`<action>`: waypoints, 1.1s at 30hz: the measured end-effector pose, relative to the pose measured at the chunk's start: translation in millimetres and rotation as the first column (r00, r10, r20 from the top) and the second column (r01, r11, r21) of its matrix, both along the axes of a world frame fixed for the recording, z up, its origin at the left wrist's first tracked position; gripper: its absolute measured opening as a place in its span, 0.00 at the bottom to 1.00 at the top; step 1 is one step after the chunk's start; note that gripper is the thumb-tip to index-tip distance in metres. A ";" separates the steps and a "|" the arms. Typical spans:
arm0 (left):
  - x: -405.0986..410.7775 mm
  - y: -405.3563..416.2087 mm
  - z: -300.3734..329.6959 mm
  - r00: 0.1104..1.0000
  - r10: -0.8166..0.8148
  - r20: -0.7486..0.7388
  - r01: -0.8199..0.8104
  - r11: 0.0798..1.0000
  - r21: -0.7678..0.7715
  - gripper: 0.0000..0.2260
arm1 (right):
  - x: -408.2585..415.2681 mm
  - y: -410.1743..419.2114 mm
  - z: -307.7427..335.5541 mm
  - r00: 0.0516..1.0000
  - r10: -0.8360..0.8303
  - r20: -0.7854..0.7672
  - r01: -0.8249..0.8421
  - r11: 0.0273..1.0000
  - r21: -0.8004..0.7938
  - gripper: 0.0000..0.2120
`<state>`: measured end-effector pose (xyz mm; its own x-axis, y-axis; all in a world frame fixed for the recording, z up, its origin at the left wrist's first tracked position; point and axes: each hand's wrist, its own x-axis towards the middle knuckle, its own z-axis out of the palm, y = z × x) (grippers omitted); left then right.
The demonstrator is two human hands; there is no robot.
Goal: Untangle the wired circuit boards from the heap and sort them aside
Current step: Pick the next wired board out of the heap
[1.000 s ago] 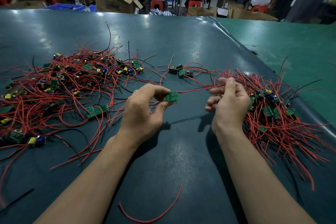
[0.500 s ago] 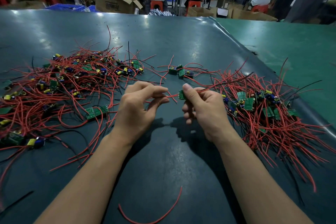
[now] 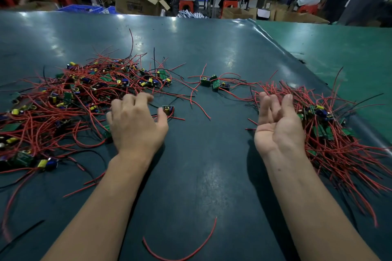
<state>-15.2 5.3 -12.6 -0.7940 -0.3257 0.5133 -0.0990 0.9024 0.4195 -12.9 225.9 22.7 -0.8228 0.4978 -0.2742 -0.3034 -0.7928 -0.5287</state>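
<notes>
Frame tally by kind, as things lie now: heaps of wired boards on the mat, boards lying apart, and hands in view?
Large heaps: 2, left heap and right heap
Smaller groups: 1, small cluster
Boards lying apart: 1, lone board
Hands: 2, left hand and right hand
Total: 6

Tangled heap [image 3: 70, 99] of small green boards with red and black wires, at left. Sorted pile [image 3: 331, 131] at right, wires fanned outward. Three boards [image 3: 214, 83] clustered between them, farther back. One single board [image 3: 168, 110] just right of the heap.
</notes>
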 end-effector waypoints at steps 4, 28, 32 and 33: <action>4.5 1.8 -3.0 0.975 0.026 0.220 -0.012 0.998 -0.068 0.16 | 2.1 5.5 -5.1 1.000 0.018 0.025 -0.017 0.999 -0.035 0.16; 13.8 21.0 6.6 0.673 -0.320 -0.666 0.470 0.881 0.051 0.13 | -1.5 -30.7 -30.4 0.953 0.268 0.142 -0.262 0.495 0.828 0.07; 15.0 30.4 1.3 0.738 -0.467 -0.487 0.641 0.709 0.293 0.07 | 2.4 -29.3 -22.7 0.908 0.395 0.138 -0.367 0.596 0.714 0.06; 15.0 33.9 -0.9 0.740 -0.530 -0.414 0.667 0.658 0.350 0.07 | 4.2 -30.6 -21.6 0.901 0.416 0.118 -0.362 0.576 0.733 0.06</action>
<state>-0.2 39.2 -13.5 -0.7604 -0.0677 0.6459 0.5648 0.4220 0.7092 -8.7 195.2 1.1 -0.9870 0.1370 0.0839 -0.1119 -0.2117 -0.9709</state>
